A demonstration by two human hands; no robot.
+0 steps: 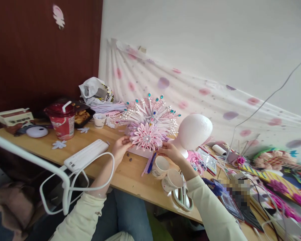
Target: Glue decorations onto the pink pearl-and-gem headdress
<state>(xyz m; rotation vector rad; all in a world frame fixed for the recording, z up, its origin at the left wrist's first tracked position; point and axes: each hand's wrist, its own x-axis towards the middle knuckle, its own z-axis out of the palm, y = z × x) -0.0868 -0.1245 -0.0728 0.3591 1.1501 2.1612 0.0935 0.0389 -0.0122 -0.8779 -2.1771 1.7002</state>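
In the middle of the head view stands a pink and white beaded headdress [150,113], fanned out with pearl strands and teal gem tips. A large pink flower [146,137] with a jewelled centre sits at its front. My left hand [122,145] pinches the left edge near the flower's petals. At the lower right edge, my right hand [171,151] has its fingers closed against the headdress; the exact grip is partly hidden. Just right of it rests a white foam head [194,132]. Two paper cups [172,180] stand below my right hand, beside a blue pen [152,163].
A white power strip [86,155] with a looping cable lies left of my left arm. Further left are a red drink cup [62,122] and a white mouse-like object [37,131]. Craft pieces and a tablet [227,197] crowd the right side. A round mirror [182,199] lies near the front edge.
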